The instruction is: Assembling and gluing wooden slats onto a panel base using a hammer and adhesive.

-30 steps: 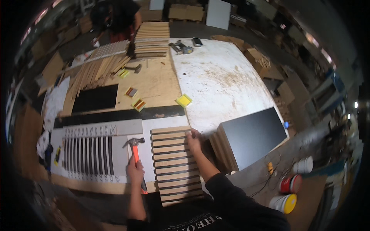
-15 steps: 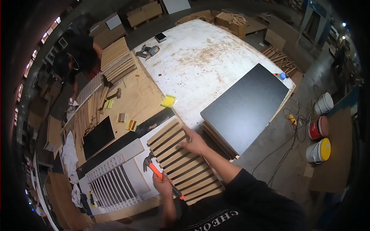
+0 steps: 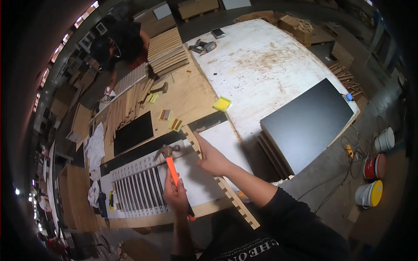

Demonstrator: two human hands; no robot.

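Observation:
My left hand [image 3: 176, 196] is wrapped around the orange and black handle of a claw hammer [image 3: 172, 170], its metal head pointing away from me. With my right hand [image 3: 212, 158] I grip a slatted wooden panel [image 3: 238, 203] by its far part. The panel is tipped up on edge, so only a narrow notched side strip shows and its slats are hidden. To the left of the hammer, a slatted frame with dark gaps [image 3: 138, 191] lies on a white board [image 3: 198, 174] marked with pencilled crosses.
A stack of dark-topped panels [image 3: 307, 126] stands at right on the white table [image 3: 248, 65]. Staple boxes [image 3: 176, 125], a second hammer [image 3: 160, 88] and a nail gun [image 3: 202, 47] lie farther off. Another person [image 3: 117, 43] works at far left. Buckets [image 3: 369, 194] and cables are on the floor.
My right hand has tipped the slatted panel from face-up to on edge, uncovering the white board below. The hammer stays in my left hand. The whole view has shifted.

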